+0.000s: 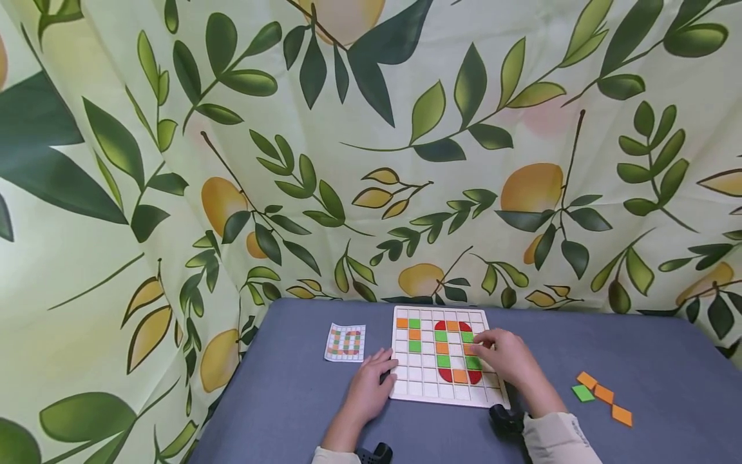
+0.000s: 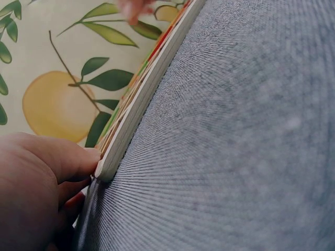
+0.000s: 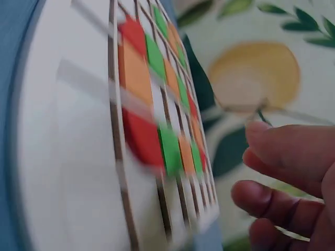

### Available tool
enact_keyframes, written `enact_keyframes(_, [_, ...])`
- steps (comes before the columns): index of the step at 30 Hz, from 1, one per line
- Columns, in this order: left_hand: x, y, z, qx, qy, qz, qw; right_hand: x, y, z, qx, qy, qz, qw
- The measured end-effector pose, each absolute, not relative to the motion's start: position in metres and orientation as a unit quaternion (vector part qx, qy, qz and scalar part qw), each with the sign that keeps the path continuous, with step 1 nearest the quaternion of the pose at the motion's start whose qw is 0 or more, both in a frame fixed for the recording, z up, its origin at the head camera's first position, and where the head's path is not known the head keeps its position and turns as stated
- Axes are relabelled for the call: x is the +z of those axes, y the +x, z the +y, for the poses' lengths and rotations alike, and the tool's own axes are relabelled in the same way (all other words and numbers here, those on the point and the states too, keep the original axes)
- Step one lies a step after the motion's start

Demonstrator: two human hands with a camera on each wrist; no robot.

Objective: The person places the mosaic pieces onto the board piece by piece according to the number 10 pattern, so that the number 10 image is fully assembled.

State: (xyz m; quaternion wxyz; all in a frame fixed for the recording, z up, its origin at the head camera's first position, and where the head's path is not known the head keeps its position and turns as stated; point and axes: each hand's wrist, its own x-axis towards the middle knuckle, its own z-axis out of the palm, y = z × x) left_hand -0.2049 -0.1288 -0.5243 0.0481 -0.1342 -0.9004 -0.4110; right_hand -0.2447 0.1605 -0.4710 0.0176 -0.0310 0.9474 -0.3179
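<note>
A white gridded board (image 1: 417, 390) lies on the table, with orange, green and red tiles set in its squares. A short pattern stands at its left, and a rounded "0" shape with red corners (image 1: 444, 375) at its right. My left hand (image 1: 371, 381) rests against the board's left edge, fingers fairly straight and touching the rim in the left wrist view. Over the board's right side hovers my right hand (image 1: 505, 354), fingers loosely bent. The right wrist view shows no tile in its fingertips (image 3: 259, 130), which are apart from the board.
A small printed pattern card (image 1: 345, 343) lies left of the board. To the right are loose orange tiles (image 1: 622, 415) and a green tile (image 1: 583, 393). A leaf-patterned cloth (image 1: 377, 245) hangs behind the grey-blue table (image 1: 278, 386).
</note>
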Motion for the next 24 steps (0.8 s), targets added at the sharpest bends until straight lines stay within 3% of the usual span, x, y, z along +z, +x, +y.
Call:
enact_keyframes(15, [-0.527, -0.203, -0.131, -0.412, -0.139, -0.899, 0.055, -0.469, -0.204, 0.279, -0.234, 0.046, 0.971, -0.002])
enact_keyframes(24, [-0.527, -0.204, -0.129, -0.413, -0.143, -0.898, 0.056, -0.482, -0.197, 0.304, -0.239, 0.211, 0.943, 0.099])
